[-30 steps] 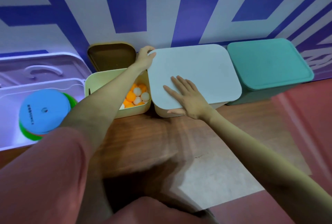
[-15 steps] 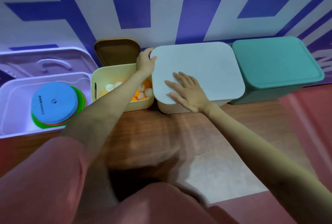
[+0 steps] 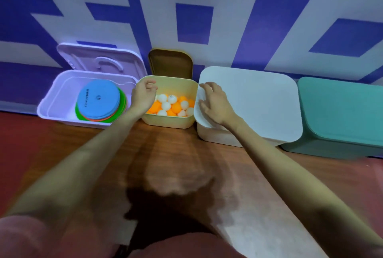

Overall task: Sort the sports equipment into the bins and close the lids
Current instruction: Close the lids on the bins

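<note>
**Four bins along the wall, two lidded, two open**

We count four bins in a row against the blue-and-white wall. From the left: a white bin (image 3: 51, 100) with its lid (image 3: 99, 61) tipped up behind it, a cream bin (image 3: 167, 122) with a brown lid (image 3: 170, 63) leaning on the wall, a bin under a white lid (image 3: 255, 100), and a teal bin (image 3: 339, 112) with its lid on.

In the white bin lies a stack of flat discs (image 3: 99, 100), blue on top, with green and orange edges showing below (how many we cannot tell). The cream bin holds white and orange table-tennis balls (image 3: 172, 104), too many and too overlapped to count.

Our left hand (image 3: 143, 96) hangs over the cream bin's near-left corner, fingers loosely curled, holding nothing, and hides part of the balls. Our right hand (image 3: 213, 104) lies on the left edge of the white lid, fingers spread and slightly bent. Both bare forearms cross the wooden floor (image 3: 170, 154).
</note>
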A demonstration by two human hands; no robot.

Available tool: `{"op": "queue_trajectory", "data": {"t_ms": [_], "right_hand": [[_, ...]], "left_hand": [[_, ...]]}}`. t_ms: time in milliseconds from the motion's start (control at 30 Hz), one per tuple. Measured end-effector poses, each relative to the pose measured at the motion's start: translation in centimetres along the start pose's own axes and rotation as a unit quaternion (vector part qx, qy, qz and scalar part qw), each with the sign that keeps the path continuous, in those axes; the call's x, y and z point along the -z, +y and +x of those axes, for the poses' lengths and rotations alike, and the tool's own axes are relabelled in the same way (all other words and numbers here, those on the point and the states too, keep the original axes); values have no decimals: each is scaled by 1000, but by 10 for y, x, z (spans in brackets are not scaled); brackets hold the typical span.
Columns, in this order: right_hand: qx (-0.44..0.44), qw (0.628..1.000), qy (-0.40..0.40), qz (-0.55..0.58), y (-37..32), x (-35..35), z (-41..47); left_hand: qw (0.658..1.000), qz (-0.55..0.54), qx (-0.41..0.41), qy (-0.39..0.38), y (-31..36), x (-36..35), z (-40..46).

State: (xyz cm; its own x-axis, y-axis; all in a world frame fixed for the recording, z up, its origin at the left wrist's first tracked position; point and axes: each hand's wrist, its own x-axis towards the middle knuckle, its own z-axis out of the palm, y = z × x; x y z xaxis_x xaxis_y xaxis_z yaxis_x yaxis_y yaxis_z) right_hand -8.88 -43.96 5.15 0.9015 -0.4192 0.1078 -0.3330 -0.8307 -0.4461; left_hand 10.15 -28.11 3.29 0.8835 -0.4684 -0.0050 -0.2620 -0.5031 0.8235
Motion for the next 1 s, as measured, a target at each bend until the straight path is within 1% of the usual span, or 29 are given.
{"op": "queue_trajectory", "data": {"t_ms": [133,267,333,467,567,667,733,767,833,933,1000], "right_hand": [[1,1000,-7,4,-17,-5,21],[4,999,-4,-41,-33,-6,55],[-15,998,16,-55,-40,-6,78],[-60,994,58,-69,-56,-9,121],[-68,985,76,-138,-66,-19,143],[-70,961,110,-244,-77,-32,159],[-75,954,88,-277,-83,-33,166],[-76,956,70,-276,-85,-31,168],[-83,959,68,-263,-88,-27,171],[-100,959,112,-241,-96,-13,167],[-103,957,154,-222,-100,-1,157]], "left_hand": [[1000,21,9,10,-7,23,12],[999,30,-9,25,-10,45,42],[999,37,-37,12,-12,52,60],[994,37,-94,-44,-10,59,92],[991,32,-107,-70,-7,58,108],[987,22,-119,-109,-11,58,119],[984,13,-126,-125,-17,58,122],[984,7,-122,-130,-20,59,123],[985,0,-115,-129,-27,63,124],[987,-11,-108,-117,-35,71,124],[988,-28,-89,-123,-41,75,125]]}}
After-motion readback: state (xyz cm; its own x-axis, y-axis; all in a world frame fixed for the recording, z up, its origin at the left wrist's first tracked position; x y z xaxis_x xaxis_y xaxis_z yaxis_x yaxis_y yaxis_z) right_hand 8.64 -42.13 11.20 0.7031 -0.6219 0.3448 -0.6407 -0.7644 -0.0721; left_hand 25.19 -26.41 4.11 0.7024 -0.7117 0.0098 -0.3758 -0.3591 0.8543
